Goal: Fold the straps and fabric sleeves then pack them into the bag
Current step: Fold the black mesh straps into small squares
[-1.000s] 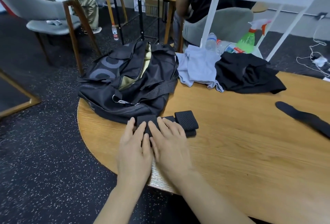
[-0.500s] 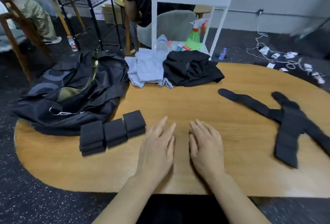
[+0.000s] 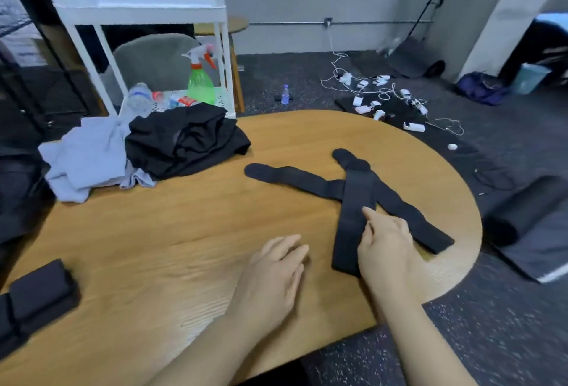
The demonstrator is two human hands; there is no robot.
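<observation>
Two long black straps lie crossed on the right half of the wooden table (image 3: 190,232). The upper strap (image 3: 353,210) runs toward me; the lower strap (image 3: 295,178) stretches from left to right beneath it. My right hand (image 3: 385,250) rests on the near end of the upper strap, fingers loosely bent, index finger pointing along it. My left hand (image 3: 270,272) lies flat on the bare wood just left of that strap, fingers relaxed. Folded black straps (image 3: 37,296) sit at the near left edge. The black bag (image 3: 15,195) is mostly out of frame at the far left.
A black garment (image 3: 184,139) and a pale blue garment (image 3: 83,158) are piled at the table's back left. Behind them stands a white cart (image 3: 138,10) with a green spray bottle (image 3: 199,84). Cables and chargers (image 3: 384,96) litter the floor beyond the table.
My view has swung right, away from the bag and folded straps. Both hands moved right across the table; my right hand now rests on the crossed straps.
</observation>
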